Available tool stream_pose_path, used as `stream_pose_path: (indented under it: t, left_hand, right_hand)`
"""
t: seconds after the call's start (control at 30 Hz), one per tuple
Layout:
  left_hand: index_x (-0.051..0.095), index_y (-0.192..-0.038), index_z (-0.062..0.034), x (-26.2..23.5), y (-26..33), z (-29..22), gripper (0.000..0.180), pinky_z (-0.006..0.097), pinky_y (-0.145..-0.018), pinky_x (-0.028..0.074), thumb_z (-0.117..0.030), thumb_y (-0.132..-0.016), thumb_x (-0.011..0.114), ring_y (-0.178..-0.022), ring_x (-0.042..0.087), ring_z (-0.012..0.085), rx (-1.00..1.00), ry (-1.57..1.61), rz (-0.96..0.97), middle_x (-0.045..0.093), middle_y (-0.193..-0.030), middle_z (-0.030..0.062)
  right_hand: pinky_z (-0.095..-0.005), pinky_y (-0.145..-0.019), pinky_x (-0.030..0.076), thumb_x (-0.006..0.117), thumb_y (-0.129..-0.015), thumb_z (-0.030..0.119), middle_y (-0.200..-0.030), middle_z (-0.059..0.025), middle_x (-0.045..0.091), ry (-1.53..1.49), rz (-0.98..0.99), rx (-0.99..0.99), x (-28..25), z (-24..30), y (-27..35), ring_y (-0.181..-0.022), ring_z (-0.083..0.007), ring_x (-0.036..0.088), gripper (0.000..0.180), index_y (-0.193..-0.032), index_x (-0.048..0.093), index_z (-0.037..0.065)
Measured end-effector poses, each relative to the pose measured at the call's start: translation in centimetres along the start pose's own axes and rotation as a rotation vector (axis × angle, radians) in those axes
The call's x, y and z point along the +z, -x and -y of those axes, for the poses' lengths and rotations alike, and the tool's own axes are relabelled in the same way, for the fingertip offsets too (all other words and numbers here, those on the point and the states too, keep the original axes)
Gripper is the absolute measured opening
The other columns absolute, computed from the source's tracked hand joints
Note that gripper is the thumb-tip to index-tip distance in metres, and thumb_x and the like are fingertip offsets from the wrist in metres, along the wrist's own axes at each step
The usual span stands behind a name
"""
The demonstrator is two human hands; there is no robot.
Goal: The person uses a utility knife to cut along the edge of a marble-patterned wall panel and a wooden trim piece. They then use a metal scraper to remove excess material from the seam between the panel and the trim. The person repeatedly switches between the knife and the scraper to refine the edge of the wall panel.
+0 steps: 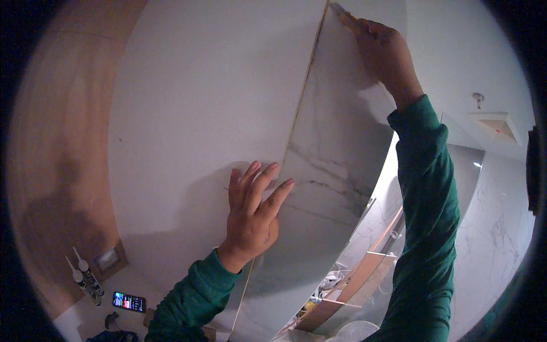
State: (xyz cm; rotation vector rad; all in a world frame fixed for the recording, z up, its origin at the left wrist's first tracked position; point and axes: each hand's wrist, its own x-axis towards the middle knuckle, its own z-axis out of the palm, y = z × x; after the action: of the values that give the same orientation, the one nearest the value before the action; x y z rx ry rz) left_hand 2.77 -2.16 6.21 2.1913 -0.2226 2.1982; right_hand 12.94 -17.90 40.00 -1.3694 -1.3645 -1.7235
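A narrow yellow-brown seam (298, 108) runs between the plain white wall (211, 85) and a grey-veined marble panel (336, 142). High up by the seam's top end, my right hand (390, 54) is closed around a narrow scraper-like tool (346, 19) with a yellowish handle; its exact kind is unclear. The tool's tip reaches close to the seam. Lower down, my left hand (250, 214) rests with spread fingers on the wall, its fingertips beside the seam and nothing in its grasp. Green sleeves cover both forearms.
At lower left stand sealant cartridges (88, 280) with long nozzles, near a lit phone (129, 302) and a wood-toned panel (62, 114). To the right, wooden shelving (364, 279) holds assorted items. A sprinkler head (478, 98) and a square ceiling fixture (497, 126) sit at upper right.
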Motion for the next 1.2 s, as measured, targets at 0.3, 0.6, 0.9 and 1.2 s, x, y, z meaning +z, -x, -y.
stream_pose_path:
  t: [0.3, 0.6, 0.9, 1.2]
  left_hand:
    - [0.066, -0.137, -0.016, 0.4, 0.5, 0.3, 0.056, 0.062, -0.124, 0.019, 0.003, -0.085, 0.059, -0.147, 0.04, 0.0388, 0.015, 0.012, -0.024, 0.048, -0.155, 0.0132]
    - [0.068, -0.133, -0.0144, -0.1, 1.5, 1.0, 0.055, 0.062, -0.124, 0.02, 0.005, -0.083, 0.058, -0.147, 0.039, 0.0389, 0.01, -0.011, -0.021, 0.05, -0.154, 0.0134]
    - [0.066, -0.138, -0.0193, 0.3, 0.8, 0.7, 0.058, 0.063, -0.124, 0.017, 0.004, -0.085, 0.058, -0.149, 0.038, 0.037, 0.008, 0.013, -0.01, 0.047, -0.156, 0.0114]
    - [0.066, -0.138, -0.0192, 0.3, 0.8, 0.8, 0.057, 0.063, -0.124, 0.019, 0.002, -0.086, 0.058, -0.148, 0.039, 0.0373, 0.016, 0.011, -0.019, 0.048, -0.156, 0.0114]
  right_hand:
    - [-0.0397, -0.084, 0.058, 0.063, -0.1, 0.027, -0.103, -0.0172, 0.077, 0.09, -0.066, -0.185, -0.3, -3.3, -1.4, -0.093, -0.0304, 0.074, 0.036, -0.128, 0.071, 0.007]
    - [-0.0412, -0.101, 0.059, 0.048, -0.106, 0.007, -0.129, -0.0163, 0.07, 0.693, 0.023, -0.461, 0.5, -1.8, -3.5, -0.113, -0.0333, 0.07, 0.052, -0.156, 0.046, 0.021]
    - [-0.0408, -0.088, 0.063, 0.057, -0.105, 0.013, -0.112, -0.0174, 0.075, 0.53, 0.087, -0.434, -0.8, -2.0, -3.7, -0.097, -0.0346, 0.073, 0.051, -0.155, 0.048, 0.021]
    - [-0.0368, -0.087, 0.059, 0.063, -0.1, 0.025, -0.107, -0.0152, 0.077, 0.166, 0.102, -0.232, -1.4, -2.7, -2.7, -0.095, -0.0265, 0.075, 0.039, -0.137, 0.064, 0.012]
